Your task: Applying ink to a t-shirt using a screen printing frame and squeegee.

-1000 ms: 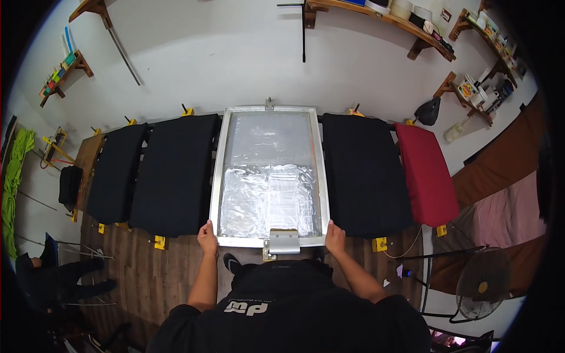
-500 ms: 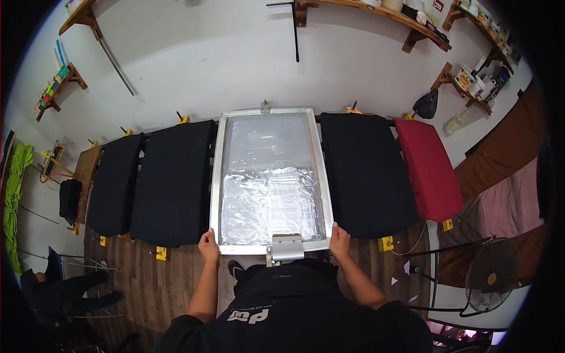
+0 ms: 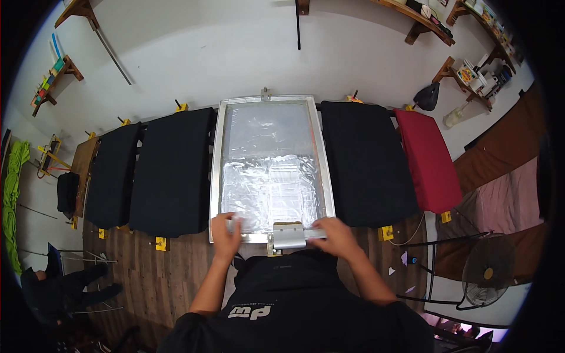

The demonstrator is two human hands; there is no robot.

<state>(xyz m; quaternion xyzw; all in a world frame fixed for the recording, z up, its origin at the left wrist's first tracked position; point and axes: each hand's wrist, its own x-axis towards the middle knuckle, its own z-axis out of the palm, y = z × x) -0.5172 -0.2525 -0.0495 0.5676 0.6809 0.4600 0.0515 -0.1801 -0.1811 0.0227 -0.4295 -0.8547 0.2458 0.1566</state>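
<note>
Two bare hands, one rectangular metal frame (image 3: 216,165). The frame sits centrally in front of the person, its long sides running away toward the white wall (image 3: 223,59); bright silver rails, straight-edged, corners square. Inside it, one sheet (image 3: 271,188) in two visible zones: far part smooth, grey, translucent; near part crinkled and glossy with strong reflections. Brackets on frame: two, one small upright at the far rail, one broad curved metal plate (image 3: 289,236) at the near rail. Left hand (image 3: 225,235): at the near left corner, fingers bent and blurred; cannot tell whether it grips. Right hand (image 3: 336,236): at the near right corner, fingers curled toward the near rail just beside the plate; cannot tell whether it is closed on anything. Cloth-covered boards: four visible, rounded at the edges, matte. Three are black, two left of the frame (image 3: 112,176) (image 3: 173,170) and one right (image 3: 371,165); one is red (image 3: 428,159), outermost right. Bare board (image 3: 84,170): one, brown, wood-like, far left. Yellow blocks along the near side: five seen, one being (image 3: 160,243). Fan (image 3: 485,270): one, round wire cage, lower right. Floor (image 3: 147,270): brown planks, wood-grained.
</note>
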